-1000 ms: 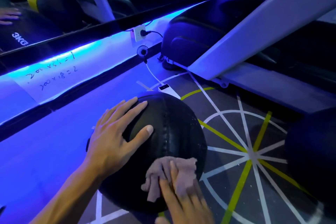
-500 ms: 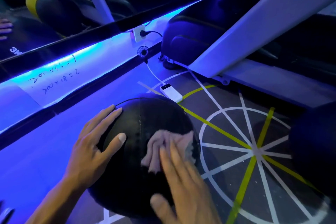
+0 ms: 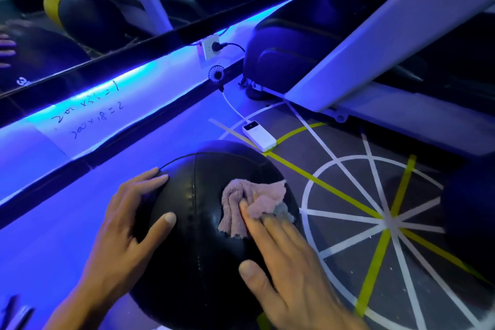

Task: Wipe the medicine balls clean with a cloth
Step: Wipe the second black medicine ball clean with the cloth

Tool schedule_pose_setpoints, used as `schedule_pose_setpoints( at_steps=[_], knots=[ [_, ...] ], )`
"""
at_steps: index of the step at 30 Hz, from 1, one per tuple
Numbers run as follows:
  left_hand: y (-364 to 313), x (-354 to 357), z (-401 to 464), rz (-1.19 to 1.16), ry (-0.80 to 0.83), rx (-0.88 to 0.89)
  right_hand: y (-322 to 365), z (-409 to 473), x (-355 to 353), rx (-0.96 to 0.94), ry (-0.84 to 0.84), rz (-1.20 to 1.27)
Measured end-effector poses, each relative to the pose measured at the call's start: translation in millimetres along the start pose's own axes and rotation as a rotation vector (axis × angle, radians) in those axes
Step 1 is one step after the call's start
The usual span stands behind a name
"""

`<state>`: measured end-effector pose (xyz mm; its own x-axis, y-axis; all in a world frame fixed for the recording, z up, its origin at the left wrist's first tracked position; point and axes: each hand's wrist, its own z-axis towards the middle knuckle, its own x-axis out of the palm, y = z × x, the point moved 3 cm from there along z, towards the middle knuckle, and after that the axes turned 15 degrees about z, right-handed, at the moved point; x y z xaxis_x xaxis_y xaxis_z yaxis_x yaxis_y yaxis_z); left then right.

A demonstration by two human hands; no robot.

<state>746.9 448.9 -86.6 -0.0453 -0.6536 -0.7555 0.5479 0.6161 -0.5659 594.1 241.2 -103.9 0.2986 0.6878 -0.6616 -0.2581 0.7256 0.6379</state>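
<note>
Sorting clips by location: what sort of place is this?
Most likely a gym: a black medicine ball on a floor taped with agility lines, a treadmill beside it, and a wall mirror.

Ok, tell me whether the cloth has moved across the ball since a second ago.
Yes. The cloth has slid up the medicine ball from its near edge, toward the white power bank, pushed by the right hand.

Handwritten sums on the white wall strip (image 3: 88, 115) ahead of me read roughly "200 x 18 = 2"; the line above is less legible, ending "= 1".
</note>
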Motion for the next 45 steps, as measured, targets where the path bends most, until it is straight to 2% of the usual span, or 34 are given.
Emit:
schedule_pose_setpoints(
  at_steps=[6,7,10,12,14,16,19,21,24,27,29,31,32,34,36,40,43,45],
  knots=[
    [-16.0,10.8,12.5,0.116,-0.067,-0.058,-17.3,7.3,0.3,-0.015,0.008,0.022],
    [-15.9,12.9,15.2,0.117,-0.064,-0.062,-30.2,17.6,-3.4,0.044,-0.023,0.076],
    [-17.6,15.1,23.9,0.132,-0.065,-0.078,-72.4,54.1,-13.9,0.399,-0.103,0.356],
    [-21.6,17.5,27.3,0.140,-0.073,-0.091,-76.1,63.4,-15.4,0.493,-0.134,0.385],
    [-20.3,20.2,29.9,0.136,-0.070,-0.095,-50.3,52.7,-9.8,0.358,-0.174,0.343],
    [-15.4,17.4,30.3,0.123,-0.086,-0.107,-9.2,22.2,9.4,0.145,-0.122,0.235],
    [-9.1,15.5,35.2,0.077,-0.080,-0.135,10.8,-30.6,47.6,-0.064,0.017,-0.117],
    [-8.2,15.9,40.7,0.065,-0.079,-0.143,2.4,-45.4,56.3,-0.055,-0.022,-0.182],
    [-6.5,17.9,49.5,0.070,-0.069,-0.162,5.8,-38.0,47.6,-0.043,-0.079,-0.152],
    [-2.8,15.3,53.5,0.053,-0.077,-0.172,22.6,-24.9,23.2,-0.043,-0.222,0.076],
    [0.7,13.8,52.4,0.050,-0.090,-0.183,22.5,-8.6,-7.6,0.081,-0.391,0.302],
    [2.1,14.3,51.2,0.050,-0.086,-0.183,14.0,7.9,-41.4,0.314,-0.494,0.484],
    [2.2,14.6,51.0,0.052,-0.084,-0.185,9.8,15.5,-55.6,0.384,-0.465,0.541],
    [0.9,15.8,51.4,0.055,-0.079,-0.187,7.3,29.3,-76.3,0.460,-0.292,0.612],
    [-0.4,16.7,51.4,0.058,-0.076,-0.190,5.6,39.6,-90.4,0.475,-0.168,0.575],
    [-2.7,17.5,50.0,0.066,-0.073,-0.196,-2.1,47.0,-115.1,0.430,-0.205,0.267],
    [-5.2,18.5,49.6,0.063,-0.072,-0.200,0.2,57.6,-123.2,0.376,-0.275,0.318],
    [-7.4,19.8,49.7,0.068,-0.072,-0.201,-3.0,70.8,-127.1,0.353,-0.387,0.386]
  ],
)
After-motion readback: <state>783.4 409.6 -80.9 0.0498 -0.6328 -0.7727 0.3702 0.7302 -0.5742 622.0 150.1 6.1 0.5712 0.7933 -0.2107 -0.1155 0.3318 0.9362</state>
